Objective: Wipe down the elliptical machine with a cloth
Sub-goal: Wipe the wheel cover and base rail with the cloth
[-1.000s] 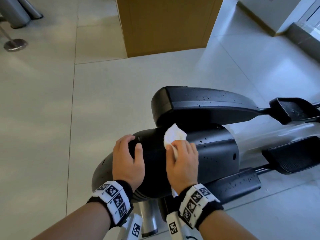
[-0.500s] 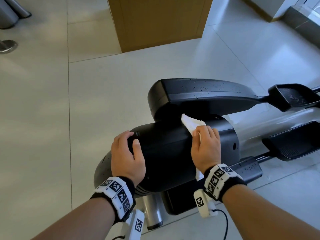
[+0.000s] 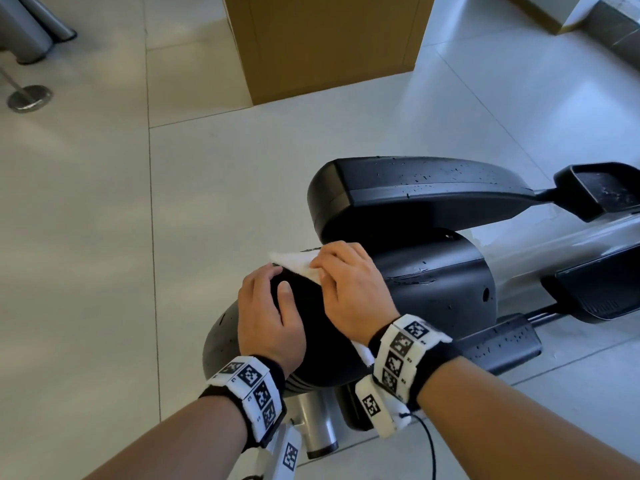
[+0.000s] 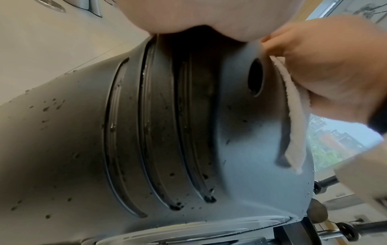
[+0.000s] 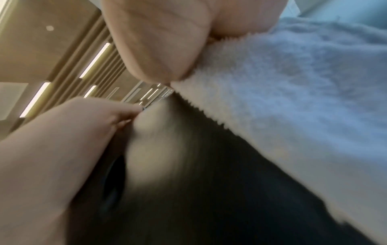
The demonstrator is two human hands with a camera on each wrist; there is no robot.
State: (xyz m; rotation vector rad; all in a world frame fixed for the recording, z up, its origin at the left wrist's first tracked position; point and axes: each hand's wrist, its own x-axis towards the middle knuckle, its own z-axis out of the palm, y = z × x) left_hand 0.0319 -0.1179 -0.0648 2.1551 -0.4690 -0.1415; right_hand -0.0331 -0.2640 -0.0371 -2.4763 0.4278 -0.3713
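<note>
Head view, centre frame: my right grip (image 3: 349, 292) presses the white cloth (image 3: 294, 259) onto the black elliptical machine (image 3: 443, 282), fingers flat, unclenched. My left grip (image 3: 270, 317) rests loose-fingered beside it. Pale tiled floor (image 3: 104, 237) surrounds. Left wrist view: cloth (image 4: 293, 129) hangs limp, so probably soft and light, best pinned under the palm. Right wrist view: fluffy pile, slick-looking plastic.

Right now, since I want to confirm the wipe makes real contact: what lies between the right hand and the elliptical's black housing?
The white cloth lies under the right hand, pressed against the black housing; the right wrist view shows it best.
</note>
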